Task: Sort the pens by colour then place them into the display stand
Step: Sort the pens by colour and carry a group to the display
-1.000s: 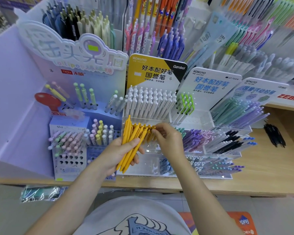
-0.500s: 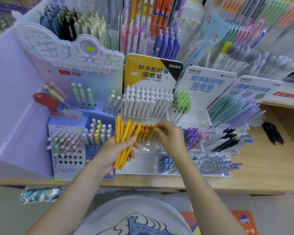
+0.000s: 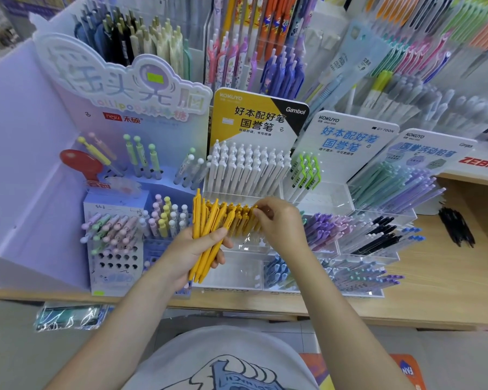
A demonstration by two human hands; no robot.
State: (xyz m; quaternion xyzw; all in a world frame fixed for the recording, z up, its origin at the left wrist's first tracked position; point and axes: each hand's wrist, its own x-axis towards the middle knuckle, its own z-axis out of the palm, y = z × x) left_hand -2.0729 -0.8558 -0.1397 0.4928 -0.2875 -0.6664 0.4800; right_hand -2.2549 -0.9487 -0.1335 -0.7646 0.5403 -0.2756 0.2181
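Note:
My left hand point(image 3: 193, 253) grips a bundle of yellow pens point(image 3: 206, 237), fanned upward in front of the clear acrylic display stand point(image 3: 316, 198). A row of yellow pens point(image 3: 241, 218) stands in the stand's second tier, just right of the bundle. My right hand point(image 3: 279, 223) pinches the top of one pen at the right end of that row. White pens point(image 3: 245, 167) fill the tier behind. Purple pens point(image 3: 324, 226) and black pens point(image 3: 378, 235) lie in the compartments to the right.
A lilac cardboard stand point(image 3: 110, 243) with pastel pens sits on the left. Loose black pens point(image 3: 455, 228) lie on the wooden counter point(image 3: 440, 291) at the right. Packed racks of pens rise behind. A plastic packet point(image 3: 68, 316) hangs below the counter edge.
My left hand with its bundle has shifted slightly. My right hand stays at the row of yellow pens in the stand, fingers now pinching a pen top.

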